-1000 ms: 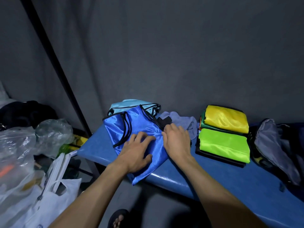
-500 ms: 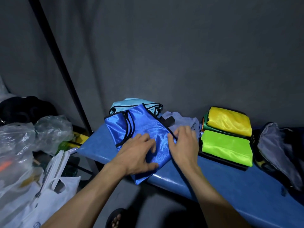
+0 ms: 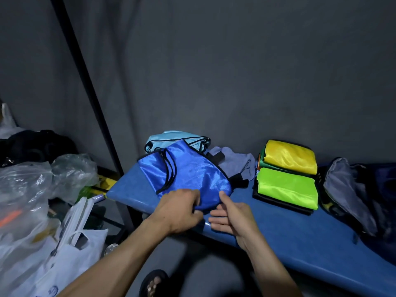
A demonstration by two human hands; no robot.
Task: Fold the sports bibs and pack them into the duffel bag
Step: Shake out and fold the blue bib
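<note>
Both hands have slid back off the top of the blue bib (image 3: 192,179) to its near edge since 0.5 s ago; they lay flat on the fabric then. L hand (image 3: 180,211) now has its fingers curled round the bib's near hem, gripping it at the front edge of the blue bench (image 3: 300,232). R hand (image 3: 230,217) sits just beside it, palm turned up, fingers loosely spread & thumb up against the hem w/ nothing held. Bib lies partly folded on the bench's left end, black trim showing, overlapping a light-blue bib (image 3: 169,139) behind it. Just right of those, a grey cloth (image 3: 235,161) lies crumpled against the wall. Further right is a stack of folded bibs: yellow bib (image 3: 289,156) at the back, lime-green bib (image 3: 287,187) in front, darker folded pieces under both. Duffel bag (image 3: 351,189) sits at the bench's right end, near the stack, grey lining showing, mouth looks open. Off to the left, below bench level, clear plastic bags (image 3: 32,189) & a white carrier bag (image 3: 70,249). A sandalled foot (image 3: 153,284) shows on the floor between the forearms.
</note>
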